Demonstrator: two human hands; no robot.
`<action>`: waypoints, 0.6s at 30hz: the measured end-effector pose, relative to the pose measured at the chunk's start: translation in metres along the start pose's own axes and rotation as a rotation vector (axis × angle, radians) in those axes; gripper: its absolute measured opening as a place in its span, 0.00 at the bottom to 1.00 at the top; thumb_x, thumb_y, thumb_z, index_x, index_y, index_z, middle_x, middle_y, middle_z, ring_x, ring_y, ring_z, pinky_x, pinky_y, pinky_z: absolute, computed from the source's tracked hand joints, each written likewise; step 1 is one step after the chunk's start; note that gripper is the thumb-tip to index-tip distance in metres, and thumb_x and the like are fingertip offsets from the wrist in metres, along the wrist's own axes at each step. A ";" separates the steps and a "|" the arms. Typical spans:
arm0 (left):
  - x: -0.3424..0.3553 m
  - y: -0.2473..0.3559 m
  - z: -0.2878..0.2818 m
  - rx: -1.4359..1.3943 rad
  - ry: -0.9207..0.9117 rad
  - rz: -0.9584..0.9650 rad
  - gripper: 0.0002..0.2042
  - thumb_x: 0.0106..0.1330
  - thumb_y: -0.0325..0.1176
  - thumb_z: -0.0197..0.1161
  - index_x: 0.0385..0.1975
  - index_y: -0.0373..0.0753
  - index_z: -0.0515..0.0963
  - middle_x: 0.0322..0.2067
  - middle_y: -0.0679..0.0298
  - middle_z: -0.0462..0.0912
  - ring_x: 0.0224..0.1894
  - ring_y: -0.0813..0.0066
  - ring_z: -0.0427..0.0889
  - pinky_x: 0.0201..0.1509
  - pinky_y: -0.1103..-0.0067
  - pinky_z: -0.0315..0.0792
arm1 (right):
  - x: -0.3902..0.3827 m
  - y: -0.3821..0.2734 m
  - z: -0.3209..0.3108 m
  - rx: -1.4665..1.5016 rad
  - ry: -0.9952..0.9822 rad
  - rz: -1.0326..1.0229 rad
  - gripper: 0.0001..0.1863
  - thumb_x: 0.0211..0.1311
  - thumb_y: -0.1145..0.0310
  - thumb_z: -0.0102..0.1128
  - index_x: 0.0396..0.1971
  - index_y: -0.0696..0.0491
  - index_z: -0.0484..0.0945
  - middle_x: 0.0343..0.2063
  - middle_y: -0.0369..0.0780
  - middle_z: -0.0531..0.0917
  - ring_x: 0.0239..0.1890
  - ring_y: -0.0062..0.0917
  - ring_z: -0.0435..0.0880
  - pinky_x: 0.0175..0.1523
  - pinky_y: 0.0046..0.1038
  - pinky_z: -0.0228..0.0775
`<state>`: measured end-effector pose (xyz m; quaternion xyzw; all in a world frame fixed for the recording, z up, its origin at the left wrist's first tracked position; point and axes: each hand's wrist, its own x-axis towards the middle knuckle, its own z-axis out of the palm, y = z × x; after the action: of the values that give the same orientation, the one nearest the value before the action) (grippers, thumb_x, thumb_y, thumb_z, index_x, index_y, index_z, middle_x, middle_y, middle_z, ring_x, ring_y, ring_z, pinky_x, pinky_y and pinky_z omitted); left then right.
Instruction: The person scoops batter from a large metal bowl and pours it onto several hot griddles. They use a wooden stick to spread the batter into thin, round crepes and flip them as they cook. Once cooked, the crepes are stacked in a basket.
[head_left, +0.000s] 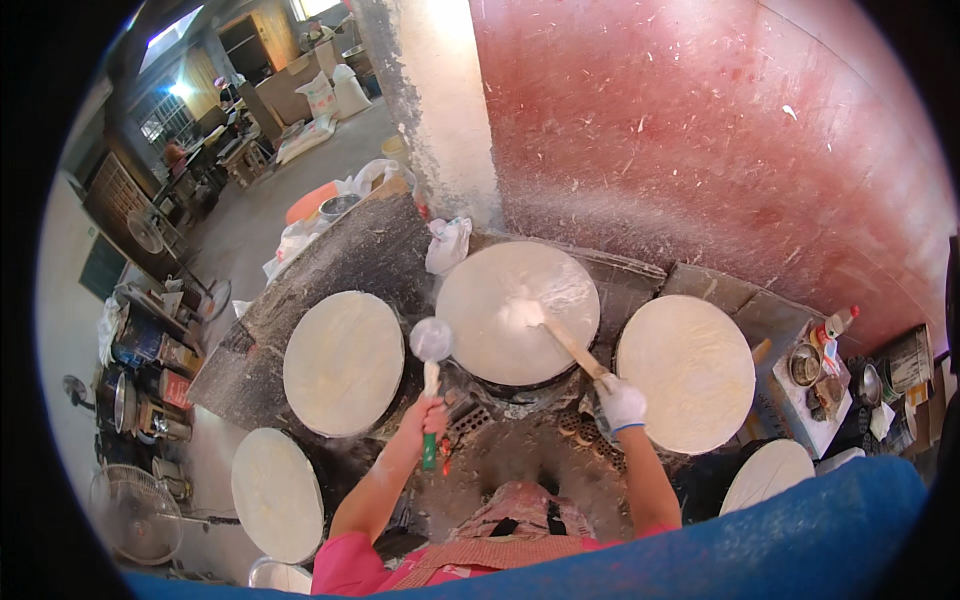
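Note:
My bare left hand (428,414) is closed round the green-ended handle of a ladle (432,341). The ladle's pale round bowl points away from me, between the left and middle griddles. My right hand (621,403), in a white glove, grips a wooden spreader (572,347). Its far end rests in a pale mound near the centre of the middle round griddle (480,335), whose top is coated in a cream-coloured layer. Steam or glare blurs that end. To the left is another coated round griddle (343,363), and a similar one (686,374) lies at the right.
More pale discs sit nearer me, at lower left (277,495) and lower right (768,476). A white plastic bag (448,245) stands behind the middle griddle. Bowls and a bottle crowd a side table (812,390). A red wall (700,130) rises behind; a standing fan (138,515) is far left.

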<state>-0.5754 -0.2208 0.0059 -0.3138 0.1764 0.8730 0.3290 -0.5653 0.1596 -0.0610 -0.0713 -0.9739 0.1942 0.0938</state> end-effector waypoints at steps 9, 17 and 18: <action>0.091 -0.049 0.090 0.381 0.276 0.309 0.10 0.57 0.23 0.49 0.31 0.45 0.56 0.12 0.72 0.56 0.09 0.83 0.55 0.08 0.84 0.49 | -0.051 -0.039 0.027 -0.243 0.094 -0.067 0.12 0.56 0.55 0.49 0.22 0.46 0.76 0.11 0.42 0.72 0.12 0.36 0.74 0.17 0.36 0.67; -0.028 -0.057 0.009 0.444 -0.007 0.275 0.06 0.65 0.37 0.47 0.39 0.48 0.66 0.10 0.73 0.57 0.08 0.87 0.57 0.06 0.87 0.49 | -0.089 -0.057 -0.020 -0.007 0.243 -0.226 0.18 0.46 0.60 0.63 0.40 0.42 0.75 0.12 0.41 0.72 0.12 0.35 0.72 0.19 0.34 0.65; -0.041 -0.064 -0.001 0.429 -0.031 0.225 0.07 0.66 0.39 0.46 0.40 0.47 0.67 0.10 0.73 0.57 0.08 0.87 0.57 0.06 0.88 0.49 | -0.091 -0.058 -0.022 0.029 0.312 -0.225 0.19 0.47 0.61 0.62 0.42 0.42 0.74 0.13 0.42 0.72 0.13 0.36 0.72 0.19 0.34 0.65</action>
<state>-0.5067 -0.1943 0.0261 -0.2015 0.3866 0.8514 0.2915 -0.4778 0.0987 -0.0330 0.0102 -0.9464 0.1833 0.2656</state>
